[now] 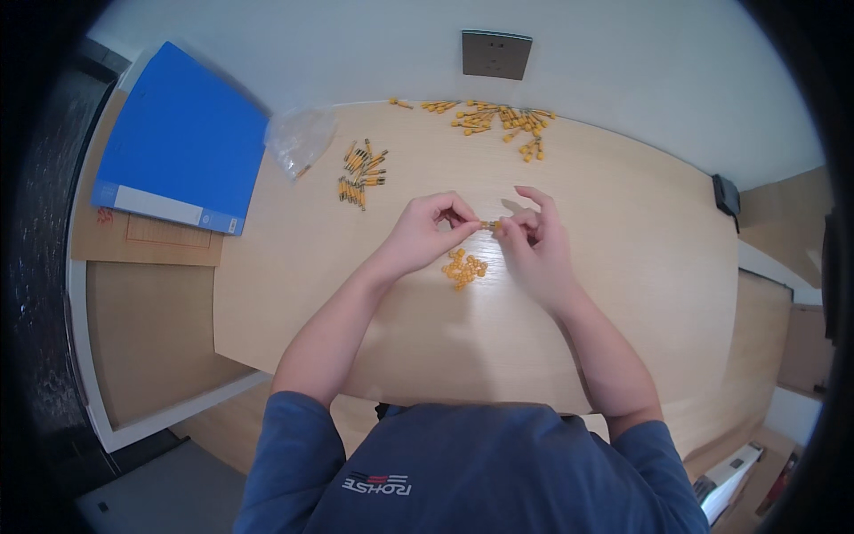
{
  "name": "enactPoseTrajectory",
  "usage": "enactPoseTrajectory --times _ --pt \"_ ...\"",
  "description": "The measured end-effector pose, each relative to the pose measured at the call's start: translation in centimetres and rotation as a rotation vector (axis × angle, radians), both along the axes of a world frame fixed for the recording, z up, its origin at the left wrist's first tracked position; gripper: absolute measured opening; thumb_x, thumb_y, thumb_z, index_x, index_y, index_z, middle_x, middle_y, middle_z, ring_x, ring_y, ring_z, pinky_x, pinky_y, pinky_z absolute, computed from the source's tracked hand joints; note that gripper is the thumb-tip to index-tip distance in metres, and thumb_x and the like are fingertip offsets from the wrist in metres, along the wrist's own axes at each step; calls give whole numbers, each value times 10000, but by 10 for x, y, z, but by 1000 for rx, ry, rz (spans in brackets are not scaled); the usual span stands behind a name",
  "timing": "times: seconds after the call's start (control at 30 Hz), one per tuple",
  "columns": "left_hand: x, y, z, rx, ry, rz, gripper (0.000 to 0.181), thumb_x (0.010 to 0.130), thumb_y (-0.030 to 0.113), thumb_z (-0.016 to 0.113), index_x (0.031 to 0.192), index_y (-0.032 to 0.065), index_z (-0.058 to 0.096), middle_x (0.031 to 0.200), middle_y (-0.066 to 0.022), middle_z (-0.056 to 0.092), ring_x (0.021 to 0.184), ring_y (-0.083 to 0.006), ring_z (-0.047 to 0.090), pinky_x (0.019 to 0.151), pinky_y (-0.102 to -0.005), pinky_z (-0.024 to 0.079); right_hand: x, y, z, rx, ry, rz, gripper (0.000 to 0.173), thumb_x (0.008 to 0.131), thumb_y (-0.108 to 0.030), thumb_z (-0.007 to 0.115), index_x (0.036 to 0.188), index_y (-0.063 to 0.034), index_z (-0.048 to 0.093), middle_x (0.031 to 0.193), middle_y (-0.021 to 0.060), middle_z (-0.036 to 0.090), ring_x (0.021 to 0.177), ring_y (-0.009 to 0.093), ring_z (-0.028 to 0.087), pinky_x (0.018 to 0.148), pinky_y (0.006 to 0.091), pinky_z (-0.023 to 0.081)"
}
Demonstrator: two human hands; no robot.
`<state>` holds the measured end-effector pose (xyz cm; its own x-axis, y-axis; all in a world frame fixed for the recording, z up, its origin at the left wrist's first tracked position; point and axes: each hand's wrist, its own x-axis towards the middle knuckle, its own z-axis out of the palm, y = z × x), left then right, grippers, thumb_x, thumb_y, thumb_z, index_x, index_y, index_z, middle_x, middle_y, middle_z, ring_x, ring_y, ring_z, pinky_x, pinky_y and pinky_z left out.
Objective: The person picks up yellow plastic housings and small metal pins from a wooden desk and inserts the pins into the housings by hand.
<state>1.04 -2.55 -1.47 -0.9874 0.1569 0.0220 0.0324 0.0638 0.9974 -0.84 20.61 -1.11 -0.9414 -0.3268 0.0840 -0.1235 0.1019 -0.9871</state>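
Observation:
Before my chest, my left hand (430, 230) pinches one end of a small yellow-and-metal piece (490, 225) between thumb and fingertips. At its other end the thumb and fingers of my right hand (542, 250) close on it, with the index finger raised. My fingertips hide much of the piece. Just below my hands lies a loose heap of small yellow caps (464, 268). Farther off to the left are several slim yellow pieces with dark metal ends (360, 170). Near the wall, many similar pieces with wider yellow heads (497, 119) lie in a spread-out group.
A clear plastic bag (300, 140) with a slim piece at its mouth lies beside a blue binder (183, 140). The binder rests on a brown paper folder (147, 237). Behind the light wood table (654, 267) is a wall socket (497, 55). A small black object (726, 195) sits at the right edge.

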Motion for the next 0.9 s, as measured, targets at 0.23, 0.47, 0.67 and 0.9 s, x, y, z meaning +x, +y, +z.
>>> enactPoseTrajectory --times 0.23,0.47,0.67,0.9 --pt "2 0 4 -15 -64 -18 72 1015 11 792 1045 0 729 1023 -39 748 950 -90 673 866 -276 559 -1 5 -1 63 175 70 514 991 -18 791 1448 -40 556 998 20 659 695 30 550 627 216 459" --pt "3 0 2 -14 -55 -17 67 1011 22 795 1037 -2 738 1004 -38 755 940 -92 672 862 -277 558 -6 9 2 -10 -167 75 419 1019 0 744 1407 -26 587 1019 28 686 730 38 566 635 234 468" --pt "4 0 0 22 -24 25 73 998 46 811 1014 -2 759 945 -29 765 882 -87 668 820 -275 561 -3 2 5 10 40 83 379 1078 -45 681 1432 -16 549 903 31 679 717 68 569 646 262 479" --pt "4 0 2 9 -27 22 73 1000 50 812 1010 2 757 939 -17 760 875 -83 651 814 -271 549 -6 4 2 9 -163 98 472 1038 -38 740 1460 -26 529 1000 26 673 726 47 554 652 242 471"
